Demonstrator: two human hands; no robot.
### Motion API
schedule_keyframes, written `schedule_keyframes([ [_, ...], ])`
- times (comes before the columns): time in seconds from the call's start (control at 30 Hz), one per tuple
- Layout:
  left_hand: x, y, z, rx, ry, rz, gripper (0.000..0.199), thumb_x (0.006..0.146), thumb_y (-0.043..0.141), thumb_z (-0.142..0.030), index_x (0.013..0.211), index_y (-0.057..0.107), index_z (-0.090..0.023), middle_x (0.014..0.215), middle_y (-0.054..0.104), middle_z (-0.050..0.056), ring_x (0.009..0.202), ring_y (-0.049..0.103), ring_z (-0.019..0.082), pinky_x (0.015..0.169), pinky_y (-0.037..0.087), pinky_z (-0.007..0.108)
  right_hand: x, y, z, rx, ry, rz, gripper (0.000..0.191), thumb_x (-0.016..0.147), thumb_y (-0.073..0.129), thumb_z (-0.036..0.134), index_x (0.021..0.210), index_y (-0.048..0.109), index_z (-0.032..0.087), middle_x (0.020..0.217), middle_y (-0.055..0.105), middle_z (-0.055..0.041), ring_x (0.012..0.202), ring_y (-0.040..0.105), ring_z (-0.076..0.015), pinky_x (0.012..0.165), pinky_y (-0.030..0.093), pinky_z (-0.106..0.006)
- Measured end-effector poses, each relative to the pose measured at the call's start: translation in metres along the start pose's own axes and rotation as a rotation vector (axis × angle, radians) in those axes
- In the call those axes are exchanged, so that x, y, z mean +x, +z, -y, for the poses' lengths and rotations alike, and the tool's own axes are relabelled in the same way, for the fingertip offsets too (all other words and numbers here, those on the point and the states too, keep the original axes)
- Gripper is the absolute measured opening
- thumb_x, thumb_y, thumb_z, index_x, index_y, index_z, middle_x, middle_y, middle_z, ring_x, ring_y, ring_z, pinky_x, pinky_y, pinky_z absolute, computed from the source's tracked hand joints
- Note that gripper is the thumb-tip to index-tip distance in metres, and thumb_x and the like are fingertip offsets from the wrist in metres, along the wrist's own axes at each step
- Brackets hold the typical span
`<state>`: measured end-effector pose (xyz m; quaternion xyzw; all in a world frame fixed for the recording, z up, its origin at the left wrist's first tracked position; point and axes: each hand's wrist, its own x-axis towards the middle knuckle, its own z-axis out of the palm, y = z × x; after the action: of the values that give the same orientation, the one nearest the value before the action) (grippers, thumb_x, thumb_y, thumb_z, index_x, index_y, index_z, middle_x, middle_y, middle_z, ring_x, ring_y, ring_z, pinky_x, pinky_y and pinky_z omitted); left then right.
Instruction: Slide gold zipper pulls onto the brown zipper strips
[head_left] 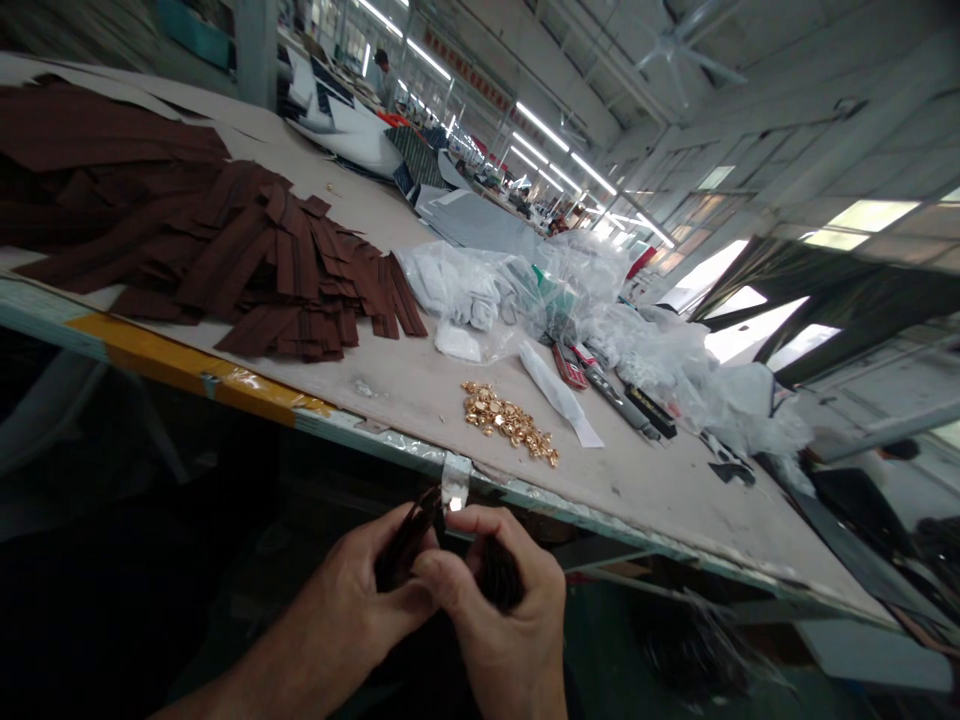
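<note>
Just below the table's front edge, my left hand (345, 600) is closed around a dark brown zipper tape (405, 550). My right hand (514, 610) meets it, thumb and forefinger curled toward the tape, with dark brown material (501, 575) inside its curled fingers. Whether a slider sits between the fingertips is hidden. On the table beyond the hands lies a small heap of gold zipper sliders (510, 420). A large pile of brown zipper strips (255, 240) covers the left part of the table.
The long table (405, 400) has yellow tape (187, 365) along its front edge. Clear plastic bags (480, 285), a white strip (559, 395), a red box (570, 367) and a grey cutter-like tool (619, 400) lie on it. Bagged material (697, 360) extends rightward.
</note>
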<state>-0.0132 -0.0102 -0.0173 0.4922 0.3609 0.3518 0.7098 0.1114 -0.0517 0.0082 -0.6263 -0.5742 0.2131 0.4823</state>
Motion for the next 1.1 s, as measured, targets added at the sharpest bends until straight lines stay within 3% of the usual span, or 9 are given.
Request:
schedule_keyframes([
  [0.1, 0.0, 0.003, 0.005, 0.015, -0.001, 0.01, 0.009, 0.066, 0.069, -0.016, 0.068, 0.06, -0.019, 0.066, 0.059, -0.002, 0.067, 0.051, 0.017, 0.062, 0.045, 0.025, -0.005, 0.002, -0.001, -0.026, -0.128, 0.009, 0.024, 0.069, 0.076, 0.017, 0.093, 0.071, 0.021, 0.07, 0.067, 0.0029, 0.056, 0.058, -0.0117, 0.054, 0.046, -0.021],
  [0.17, 0.0, 0.004, 0.006, -0.023, -0.021, 0.018, 0.011, 0.064, 0.068, -0.012, 0.067, 0.06, -0.019, 0.065, 0.06, -0.003, 0.067, 0.054, 0.017, 0.063, 0.046, 0.024, -0.007, 0.004, -0.003, -0.044, -0.143, 0.007, 0.022, 0.069, 0.075, 0.016, 0.09, 0.07, 0.02, 0.072, 0.068, 0.002, 0.058, 0.059, -0.0122, 0.057, 0.047, -0.022],
  [0.4, -0.003, -0.001, -0.003, -0.108, -0.082, 0.093, 0.025, 0.072, 0.069, -0.022, 0.097, 0.069, -0.021, 0.083, 0.07, 0.0, 0.086, 0.061, 0.022, 0.075, 0.049, 0.026, -0.009, 0.003, -0.002, 0.172, 0.094, -0.077, 0.007, 0.072, 0.07, 0.018, 0.077, 0.067, 0.02, 0.067, 0.064, 0.0025, 0.058, 0.058, -0.0124, 0.055, 0.047, -0.021],
  [0.57, -0.009, 0.002, -0.001, -0.114, -0.098, -0.02, 0.022, 0.071, 0.067, -0.029, 0.09, 0.07, -0.02, 0.067, 0.067, 0.0, 0.062, 0.056, 0.018, 0.053, 0.044, 0.024, -0.012, -0.003, -0.009, 0.372, 0.287, -0.07, 0.017, 0.07, 0.076, 0.027, 0.082, 0.068, 0.018, 0.068, 0.064, 0.0017, 0.057, 0.056, -0.0117, 0.056, 0.049, -0.022],
  [0.73, -0.012, 0.008, 0.001, -0.154, -0.092, -0.042, 0.021, 0.072, 0.066, -0.041, 0.074, 0.069, -0.021, 0.061, 0.063, 0.001, 0.056, 0.054, 0.017, 0.05, 0.042, 0.024, -0.012, -0.007, -0.016, 0.441, 0.395, -0.011, 0.025, 0.07, 0.077, 0.036, 0.083, 0.069, 0.016, 0.051, 0.057, 0.0039, 0.04, 0.04, -0.0056, 0.04, 0.037, -0.017],
  [0.93, -0.002, -0.002, 0.009, -0.041, -0.183, -0.276, 0.039, 0.077, 0.061, -0.057, 0.069, 0.066, -0.02, 0.062, 0.06, 0.0, 0.06, 0.055, 0.017, 0.054, 0.044, 0.025, -0.016, -0.008, -0.006, 0.406, 0.427, -0.061, 0.025, 0.074, 0.074, 0.04, 0.075, 0.069, 0.016, 0.043, 0.044, 0.0071, 0.037, 0.034, -0.0046, 0.037, 0.03, -0.016],
  [1.0, 0.002, -0.005, 0.015, -0.08, -0.194, -0.262, 0.041, 0.076, 0.061, -0.06, 0.07, 0.063, -0.02, 0.062, 0.058, -0.002, 0.056, 0.051, 0.014, 0.051, 0.042, 0.022, -0.017, -0.008, -0.004, 0.364, 0.424, -0.067, 0.024, 0.076, 0.071, 0.04, 0.075, 0.069, 0.016, 0.044, 0.044, 0.0067, 0.038, 0.035, -0.0049, 0.037, 0.029, -0.017],
  [1.1, 0.002, -0.006, 0.019, -0.167, -0.114, -0.133, 0.036, 0.069, 0.073, -0.054, 0.076, 0.063, -0.02, 0.064, 0.057, -0.004, 0.058, 0.051, 0.011, 0.053, 0.042, 0.02, -0.017, -0.008, -0.007, 0.287, 0.333, -0.023, 0.022, 0.079, 0.068, 0.037, 0.074, 0.07, 0.016, 0.049, 0.049, 0.0043, 0.042, 0.039, -0.0068, 0.039, 0.03, -0.018],
])
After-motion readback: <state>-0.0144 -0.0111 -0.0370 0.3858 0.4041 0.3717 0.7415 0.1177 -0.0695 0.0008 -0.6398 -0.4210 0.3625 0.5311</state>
